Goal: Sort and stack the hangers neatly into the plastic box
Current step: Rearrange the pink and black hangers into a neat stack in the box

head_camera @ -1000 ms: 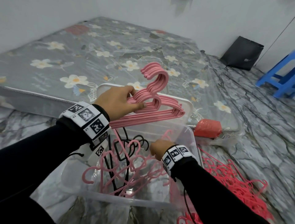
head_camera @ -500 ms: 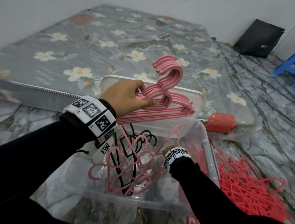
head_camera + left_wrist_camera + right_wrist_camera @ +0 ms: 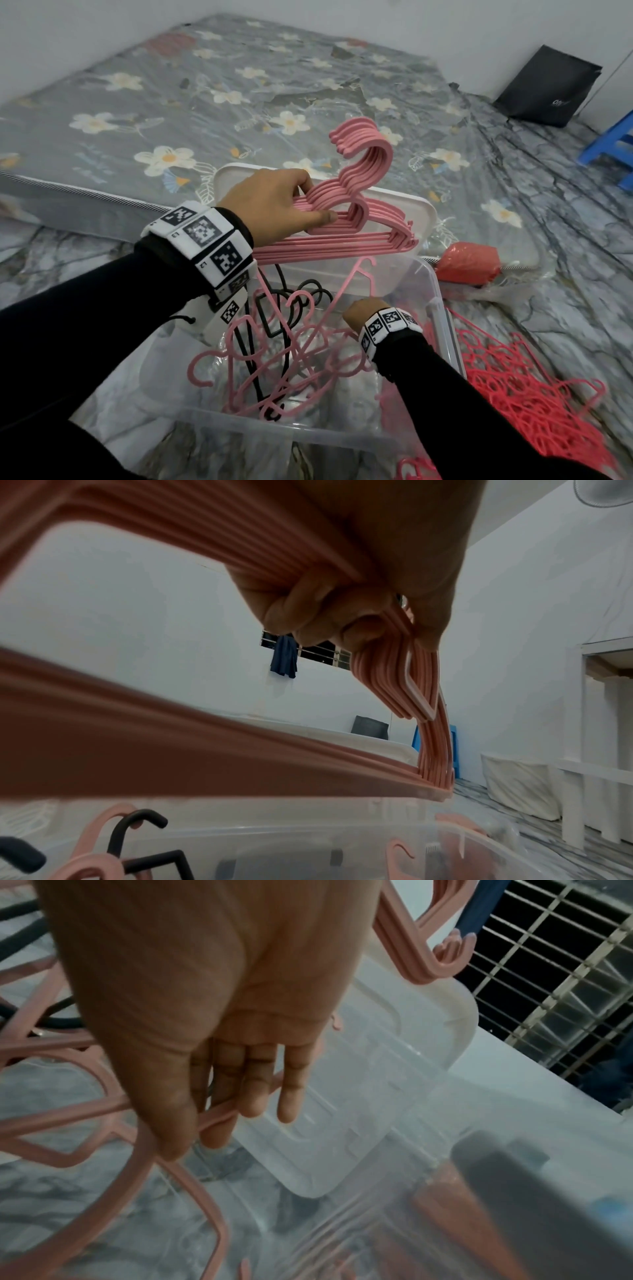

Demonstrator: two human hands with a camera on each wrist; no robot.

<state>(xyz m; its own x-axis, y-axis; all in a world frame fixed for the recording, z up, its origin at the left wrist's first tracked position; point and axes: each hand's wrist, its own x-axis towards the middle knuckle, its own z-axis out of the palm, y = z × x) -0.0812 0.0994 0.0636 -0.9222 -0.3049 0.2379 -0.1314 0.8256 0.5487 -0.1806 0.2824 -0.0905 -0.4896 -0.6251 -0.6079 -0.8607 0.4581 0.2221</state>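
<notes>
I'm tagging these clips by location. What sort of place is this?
Probably a bedroom in a home. A mattress with a grey flowered cover lies on the marble-patterned floor, a barred window has a dark garment hanging from it, and a blue plastic stool stands near the wall.

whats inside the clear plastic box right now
Inside the plastic box lies a loose tangle of pink hangers with a few black hangers among them. The right hand reaches in, fingers on a pink one. How many black ones lie underneath is hidden.
</notes>
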